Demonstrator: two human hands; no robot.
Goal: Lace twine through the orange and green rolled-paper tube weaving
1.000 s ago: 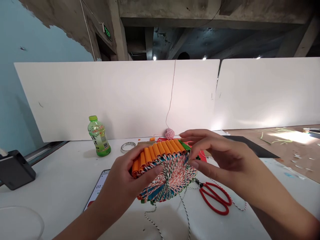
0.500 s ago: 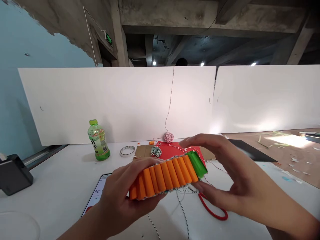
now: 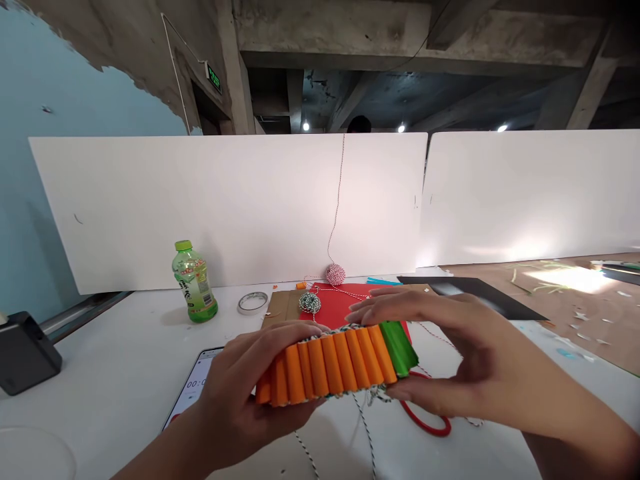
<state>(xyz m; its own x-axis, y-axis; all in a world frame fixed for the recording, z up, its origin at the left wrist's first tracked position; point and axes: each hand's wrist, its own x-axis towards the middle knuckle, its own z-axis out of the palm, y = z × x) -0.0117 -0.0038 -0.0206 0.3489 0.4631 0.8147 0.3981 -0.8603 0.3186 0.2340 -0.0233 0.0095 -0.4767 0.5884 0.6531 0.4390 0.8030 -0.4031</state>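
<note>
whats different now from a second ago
The craft piece has tilted, its string-wound face turned out of view and orange side toward the camera. The right hand's fingers came down toward its top edge. The left hand still grips it; the bottle stayed put.

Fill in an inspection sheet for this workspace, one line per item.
Surface: white tabletop, small scraps near the back.
Job's things: orange-and-green rolled piece held up; two dark-and-white cords hang below; red-and-white ball and dark-and-white ball behind.
Clutter: bottle upright, capped; phone partly covered; ring-shaped roll; red handle loop, rest hidden.
Grippers: bare hands; left hand holds one end, right hand is at the green end, grip unclear.
Cables: pale curved line, lower left; cannot tell if cable.
Surroundings: white panels behind, concrete beams above.
</note>
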